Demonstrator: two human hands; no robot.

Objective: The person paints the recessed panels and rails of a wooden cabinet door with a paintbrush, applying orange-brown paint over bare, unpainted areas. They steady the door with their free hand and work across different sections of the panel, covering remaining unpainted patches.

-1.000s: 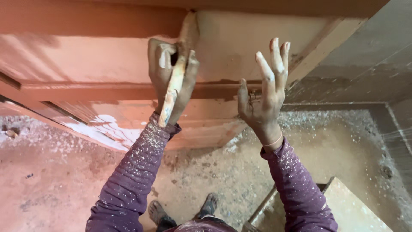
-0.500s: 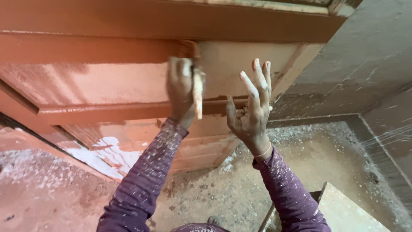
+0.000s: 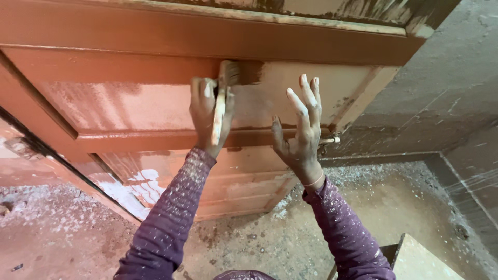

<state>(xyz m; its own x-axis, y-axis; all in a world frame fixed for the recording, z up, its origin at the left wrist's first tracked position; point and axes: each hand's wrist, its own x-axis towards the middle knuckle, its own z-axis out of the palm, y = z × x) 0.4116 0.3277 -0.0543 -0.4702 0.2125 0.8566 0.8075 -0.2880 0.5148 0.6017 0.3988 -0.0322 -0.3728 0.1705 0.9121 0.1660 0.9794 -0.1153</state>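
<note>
Door (image 3: 129,103), panelled and coated reddish-brown, fills our view above a dusty, paint-flecked floor (image 3: 404,207). Left hand (image 3: 210,116): fingers wrapped shut around the handle of a paintbrush (image 3: 224,98), bristles pressed on the panel's upper edge. Right hand (image 3: 300,132): fingers spread open, holding nothing, just beside the brush near the panel.
</note>
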